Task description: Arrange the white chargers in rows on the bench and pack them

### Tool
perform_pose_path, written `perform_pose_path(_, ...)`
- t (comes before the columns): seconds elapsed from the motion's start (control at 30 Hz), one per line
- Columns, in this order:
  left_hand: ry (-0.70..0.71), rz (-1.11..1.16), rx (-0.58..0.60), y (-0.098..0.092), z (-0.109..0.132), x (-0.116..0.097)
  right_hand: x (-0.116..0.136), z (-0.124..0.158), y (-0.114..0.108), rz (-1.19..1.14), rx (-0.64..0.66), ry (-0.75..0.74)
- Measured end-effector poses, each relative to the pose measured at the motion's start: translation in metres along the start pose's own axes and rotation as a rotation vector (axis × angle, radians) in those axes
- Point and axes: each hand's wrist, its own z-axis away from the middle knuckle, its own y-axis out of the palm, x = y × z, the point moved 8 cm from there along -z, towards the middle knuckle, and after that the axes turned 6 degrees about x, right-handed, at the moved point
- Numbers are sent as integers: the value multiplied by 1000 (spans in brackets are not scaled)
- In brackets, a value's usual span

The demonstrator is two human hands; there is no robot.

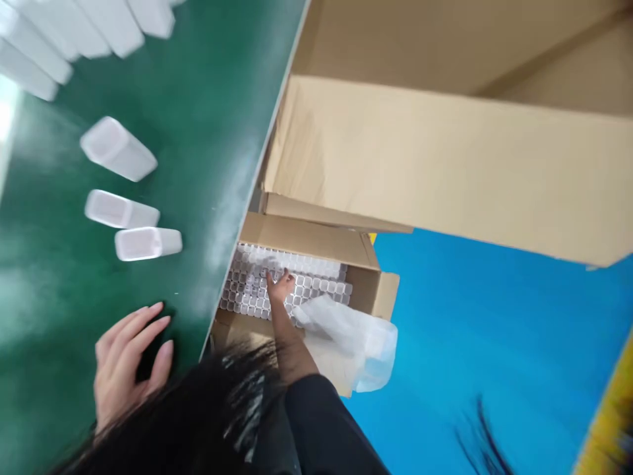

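My left hand [129,363] rests on the green table [198,165], its fingers apart and nothing in it. Down in an open cardboard box [316,241] beside the table, my right hand [281,285] is spread over rows of small clear containers [316,287]. Its fingertips are near or on their tops; whether they touch one I cannot make out. On the table above my left hand lie translucent white containers: one [148,243], another [122,209] and a larger one [119,149]. A sheet of white plastic wrap [351,336] hangs over the box's edge.
More white containers [99,26] lie in a row at the table's upper left. A large open cardboard box [445,165] stands beside the table, above the smaller box in view. The floor [469,316] is blue, with a yellow strip [608,409] at lower right. Dark hair covers the bottom.
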Motion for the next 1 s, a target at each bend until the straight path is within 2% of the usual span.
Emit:
perform_pose_path(0.1, 19, 36, -2, -4, -10, -14, 41, 39, -53, -132, -61, -240)
perform_pose_path(0.2, 26, 89, -27, -11, -18, -26, 107, 75, -126, -241, -141, -494)
perform_pose_path(0.3, 22, 116, -58, -14, -19, -31, 204, 109, -199, -313, -245, -757)
perform_pose_path(0.37, -6, 145, -86, -13, -17, -29, 282, 137, -228, -369, -204, -1036)
perform_pose_path(0.43, -36, 169, -97, -11, -16, -26, 354, 159, -224, -331, 80, -1254)
perform_pose_path(0.47, -48, 179, -93, -9, -16, -25, 382, 167, -217, -284, 205, -1297)
perform_pose_path(0.5, -59, 189, -86, -8, -16, -24, 404, 173, -208, -222, 304, -1319)
perform_pose_path(0.57, -74, 211, -67, -6, -17, -23, 434, 180, -192, -98, 402, -1343)
perform_pose_path(0.67, -93, 253, -52, -6, -16, -22, 451, 189, -176, 62, 427, -1438)
perform_pose_path(0.77, -113, 291, -53, -5, -16, -20, 454, 194, -170, 170, 438, -1487)
perform_pose_path(0.9, -127, 332, -48, -3, -15, -19, 452, 203, -174, 285, 466, -1484)
perform_pose_path(1.0, -132, 344, -41, -2, -15, -18, 451, 213, -181, 366, 422, -1488)
